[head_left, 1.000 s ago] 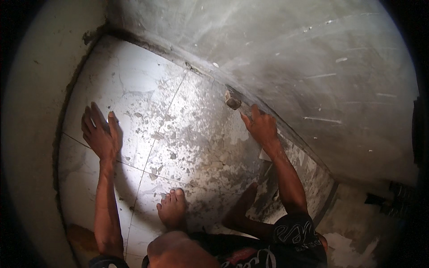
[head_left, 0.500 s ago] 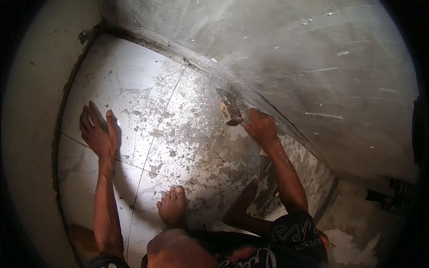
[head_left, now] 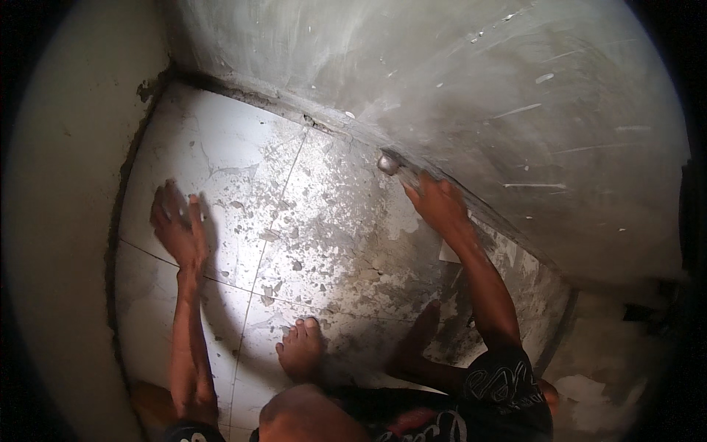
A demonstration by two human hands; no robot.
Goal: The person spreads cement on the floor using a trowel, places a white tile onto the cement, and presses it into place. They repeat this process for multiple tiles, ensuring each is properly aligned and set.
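Note:
My right hand (head_left: 440, 205) is closed round the handle of a hammer, close to the foot of the grey wall. The round metal face of the hammer head (head_left: 388, 163) points up toward me; the rest of the head and most of the handle are hard to make out. My left hand (head_left: 179, 230) is open, fingers apart and slightly blurred, over the white floor tiles (head_left: 221, 121) at the left. Crumbs and flakes of grey mortar (head_left: 297, 265) lie scattered over the tiles between my hands.
A grey plastered wall (head_left: 471, 96) rises along the far and right side, meeting a paler wall (head_left: 66, 221) at the far left corner. My bare foot (head_left: 300, 350) stands on the tiles in front. A pale flat piece (head_left: 449, 252) lies under my right forearm.
The hammer has turned and moved up nearer the wall's base, its round face now showing. My left hand remains over the left tiles. The whole view has shifted slightly.

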